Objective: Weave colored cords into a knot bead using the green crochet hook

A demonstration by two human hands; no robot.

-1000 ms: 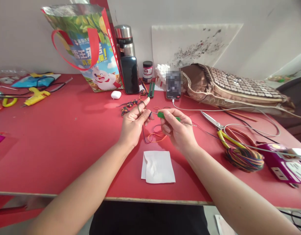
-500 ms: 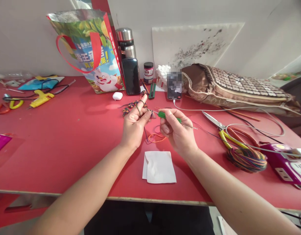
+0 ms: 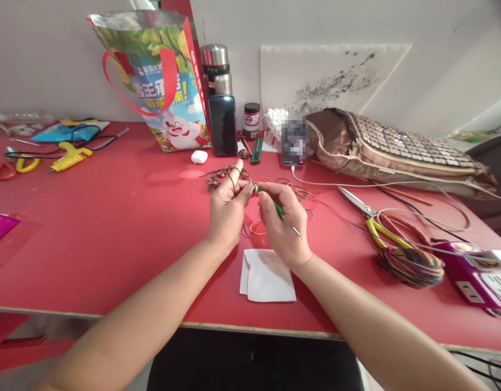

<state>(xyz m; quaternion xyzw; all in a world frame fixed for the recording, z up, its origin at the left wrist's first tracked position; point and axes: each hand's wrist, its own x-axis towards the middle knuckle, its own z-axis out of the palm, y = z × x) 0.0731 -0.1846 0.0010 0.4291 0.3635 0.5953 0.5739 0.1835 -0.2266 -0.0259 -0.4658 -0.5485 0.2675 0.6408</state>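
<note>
My left hand [image 3: 227, 213] is closed, pinching a small piece of crochet work [image 3: 253, 188] between thumb and fingers. Its index finger points up and away, with dark yarn [image 3: 234, 182] looped around it. My right hand [image 3: 290, 225] grips a crochet hook [image 3: 279, 210] by its green handle; the metal rear end slants down to the right. The hook's front tip is hidden at the work, where both hands nearly meet. Just behind my left hand lies a multicoloured knotted strip [image 3: 213, 183]. Loose orange yarn [image 3: 257, 228] curls on the red table beneath my hands.
A folded white tissue [image 3: 270, 277] lies near the table's front edge. To the right are scissors [image 3: 370, 214], a multicoloured yarn bundle [image 3: 411, 266] and a purple power strip [image 3: 472, 277]. A white cable runs from a phone [image 3: 293, 144]. A glue gun [image 3: 71, 157] lies left.
My right hand has moved left, close against my left hand, and the hook now slants more steeply. My left hand keeps its pinch. The whole view has shifted slightly.
</note>
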